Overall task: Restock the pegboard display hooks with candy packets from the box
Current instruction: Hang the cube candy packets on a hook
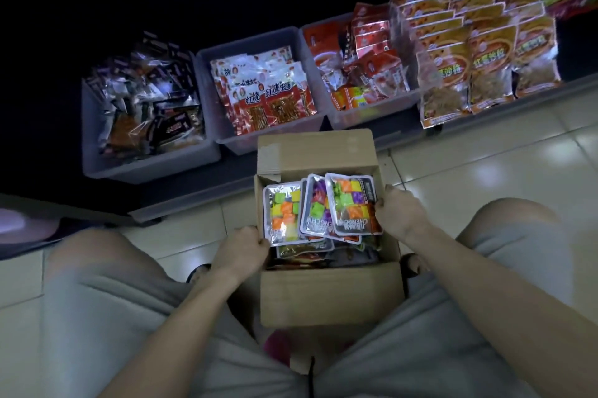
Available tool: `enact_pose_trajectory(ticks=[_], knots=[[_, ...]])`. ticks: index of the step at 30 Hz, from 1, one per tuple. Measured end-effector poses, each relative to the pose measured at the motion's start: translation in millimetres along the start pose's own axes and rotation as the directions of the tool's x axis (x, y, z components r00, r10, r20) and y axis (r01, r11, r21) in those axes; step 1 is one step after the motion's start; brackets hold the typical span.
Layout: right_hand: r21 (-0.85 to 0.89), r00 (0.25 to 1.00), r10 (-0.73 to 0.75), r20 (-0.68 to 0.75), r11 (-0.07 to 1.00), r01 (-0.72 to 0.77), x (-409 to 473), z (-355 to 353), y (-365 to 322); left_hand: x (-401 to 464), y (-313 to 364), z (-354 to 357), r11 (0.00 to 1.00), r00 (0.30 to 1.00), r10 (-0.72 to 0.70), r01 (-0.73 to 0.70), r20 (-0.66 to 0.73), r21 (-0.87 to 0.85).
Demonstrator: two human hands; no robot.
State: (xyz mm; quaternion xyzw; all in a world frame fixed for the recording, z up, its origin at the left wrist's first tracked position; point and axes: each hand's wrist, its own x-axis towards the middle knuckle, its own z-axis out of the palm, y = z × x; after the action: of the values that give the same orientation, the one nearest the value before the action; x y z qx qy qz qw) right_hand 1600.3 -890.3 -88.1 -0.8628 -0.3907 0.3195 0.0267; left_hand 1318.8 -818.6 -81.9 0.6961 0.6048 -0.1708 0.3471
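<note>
Box: an open brown cardboard box (330, 294) stands on the floor between the person's knees; plain matte walls, flaps folded outward, a strip of clear tape on the far flap.
Candy packets: a fanned bunch of flat, glossy, silver-edged candy packets (323, 210) sits at the box mouth, each with a clear window showing square pieces in green, orange, yellow and purple; more packets lie loose beneath them inside the box.
Left hand: the left hand (241, 248) grips the near left corner of the leftmost packet, fingers curled round its edge.
Right hand: the right hand (399, 213) holds the right edge of the rightmost packet, fingers bent on it, thumb side toward the packet.
Bins: three grey plastic bins sit in a row beyond the box on a low dark shelf; the left bin (145, 158) holds dark crinkled wrappers, the middle bin (226, 135) red and white printed sachets, the right bin (362, 116) red and orange sachets.
Hanging stock: rows of overlapping shiny orange pouches (466, 51) fill the upper right, their hooks not discernible.
Floor: pale glazed square tiles (485, 164) with soft reflections.
Clothing: light grey shorts (113, 316) over both thighs.
</note>
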Motion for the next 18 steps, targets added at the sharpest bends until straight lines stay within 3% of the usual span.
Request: enact_pose_trajectory(ticks=[3, 6, 8, 10, 12, 15, 18], knots=[[0.038, 0.999, -0.005, -0.035, 0.999, 0.007, -6, 3, 1, -4, -5, 4, 1.000, 1.000, 0.008, -0.008, -0.006, 0.004], [0.016, 0.990, -0.071, -0.121, 0.997, 0.073, -15, 3, 2, -11, -4, 0, 0.999, 0.993, 0.014, -0.020, -0.119, -0.048], [-0.140, 0.935, -0.248, -0.255, 0.966, 0.218, -19, 3, 0, -16, 2, -5, 0.990, 0.962, 0.066, -0.096, -0.266, -0.099], [-0.242, 0.846, -0.438, -0.303, 0.894, 0.377, -20, 1, -9, -18, 15, -8, 0.973, 0.923, 0.176, -0.215, -0.343, -0.079], [-0.225, 0.837, -0.511, -0.194, 0.854, 0.469, -18, -2, -21, -15, 32, -6, 0.944, 0.937, 0.253, -0.294, -0.241, -0.152], [-0.113, 0.904, -0.426, 0.016, 0.898, 0.425, -12, 5, -30, -2, 54, 4, 0.936, 0.973, 0.229, -0.213, 0.023, -0.280], [-0.039, 0.938, -0.337, 0.076, 0.940, 0.340, -9, 9, -32, 8, 66, 11, 0.948, 0.980, 0.194, -0.179, 0.035, -0.263]])
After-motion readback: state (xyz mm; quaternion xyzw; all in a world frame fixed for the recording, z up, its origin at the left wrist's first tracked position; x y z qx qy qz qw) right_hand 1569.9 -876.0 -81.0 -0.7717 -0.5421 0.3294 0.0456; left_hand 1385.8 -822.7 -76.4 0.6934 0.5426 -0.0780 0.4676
